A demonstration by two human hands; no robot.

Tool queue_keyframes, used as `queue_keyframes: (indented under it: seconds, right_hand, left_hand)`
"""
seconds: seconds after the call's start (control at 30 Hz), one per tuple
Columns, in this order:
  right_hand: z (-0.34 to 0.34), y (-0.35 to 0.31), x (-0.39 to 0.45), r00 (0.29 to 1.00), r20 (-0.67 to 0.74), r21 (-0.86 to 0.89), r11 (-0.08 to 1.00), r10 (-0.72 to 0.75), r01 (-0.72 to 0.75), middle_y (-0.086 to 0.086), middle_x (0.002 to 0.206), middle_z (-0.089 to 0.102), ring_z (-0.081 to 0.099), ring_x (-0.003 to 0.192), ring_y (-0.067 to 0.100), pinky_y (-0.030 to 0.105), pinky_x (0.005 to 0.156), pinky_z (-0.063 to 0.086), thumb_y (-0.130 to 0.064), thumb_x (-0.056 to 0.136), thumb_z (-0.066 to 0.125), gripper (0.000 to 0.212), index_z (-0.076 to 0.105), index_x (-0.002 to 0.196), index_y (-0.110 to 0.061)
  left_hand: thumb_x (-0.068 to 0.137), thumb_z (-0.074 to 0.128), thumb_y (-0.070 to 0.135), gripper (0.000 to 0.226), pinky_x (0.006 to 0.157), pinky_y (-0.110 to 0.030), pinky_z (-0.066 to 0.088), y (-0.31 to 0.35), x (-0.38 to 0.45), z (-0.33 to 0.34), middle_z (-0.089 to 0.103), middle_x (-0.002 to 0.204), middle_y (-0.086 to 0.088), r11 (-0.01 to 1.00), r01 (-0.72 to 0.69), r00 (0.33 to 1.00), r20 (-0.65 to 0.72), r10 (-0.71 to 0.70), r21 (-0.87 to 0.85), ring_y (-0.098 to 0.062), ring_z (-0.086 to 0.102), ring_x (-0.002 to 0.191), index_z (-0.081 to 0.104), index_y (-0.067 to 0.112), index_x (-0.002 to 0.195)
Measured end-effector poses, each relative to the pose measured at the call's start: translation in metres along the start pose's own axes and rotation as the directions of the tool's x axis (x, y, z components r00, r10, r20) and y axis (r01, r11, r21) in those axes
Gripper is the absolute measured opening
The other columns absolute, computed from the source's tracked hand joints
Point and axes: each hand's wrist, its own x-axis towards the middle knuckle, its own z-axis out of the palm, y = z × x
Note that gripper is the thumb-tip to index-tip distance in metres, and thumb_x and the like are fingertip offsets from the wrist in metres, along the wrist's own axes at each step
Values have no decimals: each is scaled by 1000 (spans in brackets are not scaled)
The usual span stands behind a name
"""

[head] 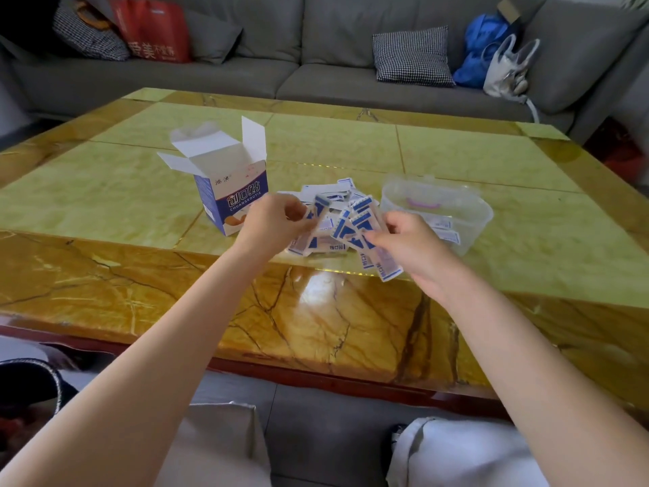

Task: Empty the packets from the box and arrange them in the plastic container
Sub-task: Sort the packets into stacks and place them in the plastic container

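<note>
A loose pile of blue-and-white packets lies on the table near its middle, between the box and the plastic container. The box stands upright at about nine o'clock from the pile, just beside it, with its top flaps spread open. The clear plastic container sits at three o'clock from the pile, close by; a few packets lie inside it against the near wall.

The left hand hovers over the pile's nine-o'clock edge, thumb and fingers pinching one packet. The right hand, at about four o'clock from the pile, grips a fanned bunch of packets, fingers curled round them.

Beyond the table, at twelve o'clock, runs a grey sofa with a checked cushion, a red bag at eleven o'clock and a blue bag at one o'clock.
</note>
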Motion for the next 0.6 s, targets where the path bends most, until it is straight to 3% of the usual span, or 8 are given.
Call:
queue_keyframes:
  seconds: [0.07,0.17,0.3,0.37,0.43,0.47,0.53,0.6]
  right_hand:
    - [5,-1,0,996,84,183,982,38,-53,6,99,68,65,96,23,43,89,50,-8,92,52,11,60,89,-14]
    - [14,-3,-2,992,122,339,939,27,-67,5,93,67,63,86,19,35,80,49,-4,92,50,14,60,88,-13]
    - [15,-5,-1,996,-79,265,963,-35,55,-1,88,67,63,86,18,33,78,49,-8,88,58,12,60,85,-20]
    - [8,-6,-1,967,-214,19,989,-141,148,2,97,68,64,87,19,33,77,52,-10,88,59,11,56,96,-16]
    - [2,-4,-3,937,-200,-269,936,-286,228,4,107,66,64,88,19,13,63,48,-8,89,58,20,54,109,-8]
    - [0,-3,-4,934,-138,-372,892,-328,258,4,104,65,63,82,16,5,55,41,-7,89,57,21,56,109,-5]
    - [0,1,-6,946,26,-529,799,-322,286,0,90,60,54,66,9,10,51,34,-9,89,57,13,61,102,-8]
    - [3,6,-8,944,188,-629,705,-272,328,-3,94,55,52,76,11,13,59,33,-11,90,55,8,61,94,-15]
  left_hand:
    - [82,67,25,19,56,-21,38,4,-1,-3,62,76,-2,992,42,999,34,-38,-122,-10,50,63,68,7,88]
    - [82,66,15,8,56,-19,48,15,-10,-1,65,69,1,975,53,989,148,-21,-217,-5,57,55,68,7,82]
    - [86,62,9,10,62,-10,54,23,-14,-3,70,75,3,893,81,975,221,21,-442,0,67,60,69,6,91]
    - [88,59,13,15,65,-13,53,15,-11,-8,70,82,0,974,-14,986,159,51,-226,-4,66,69,68,6,98]
    - [89,59,19,23,76,-18,49,3,-8,-9,68,100,0,979,-118,984,153,92,166,-9,63,84,66,11,109]
    - [89,59,23,29,81,-22,46,-3,-8,-8,65,110,-1,942,-139,975,207,76,306,-13,61,94,62,13,115]
    - [86,61,29,38,81,-24,42,-9,-7,-1,60,118,-3,883,-163,954,298,28,441,-17,57,100,57,15,122]
    - [84,64,30,37,74,-22,40,-10,-6,3,59,107,-1,886,-166,954,297,34,434,-15,53,89,58,15,116]
